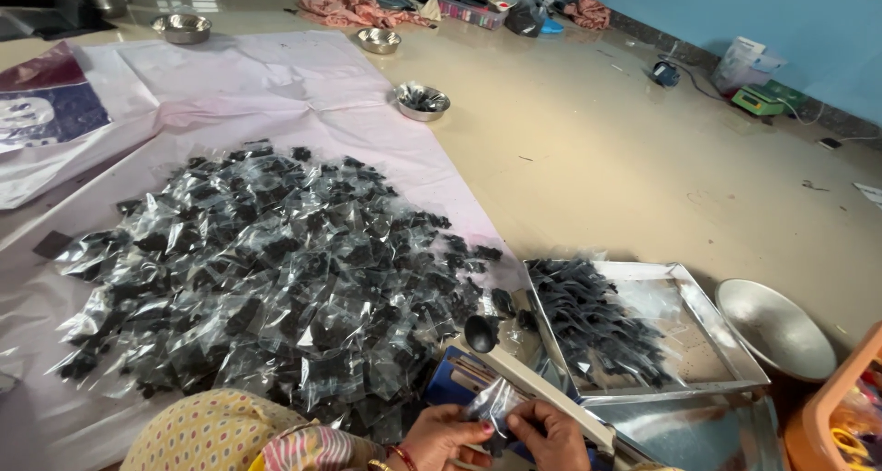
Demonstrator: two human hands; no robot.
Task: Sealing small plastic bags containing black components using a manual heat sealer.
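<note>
At the bottom edge, my left hand (445, 434) and my right hand (549, 437) together pinch a small clear plastic pouch (493, 404) with dark contents. Just past them lies a long pale heat sealer bar (542, 388) with a black knob (481, 332), resting on a blue base (450, 379). A big heap of filled clear pouches with black pieces (266, 269) covers the pink sheet (276, 94) to the left. A square steel tray (698, 319) to the right carries more dark-filled pouches (597, 319).
A steel bowl (774, 327) sits right of the tray, an orange crate (831, 407) at the corner. Smaller steel bowls (422, 101) stand further off on the tan floor. A green scale (758, 99), cloths (344, 2) and clutter line the blue wall.
</note>
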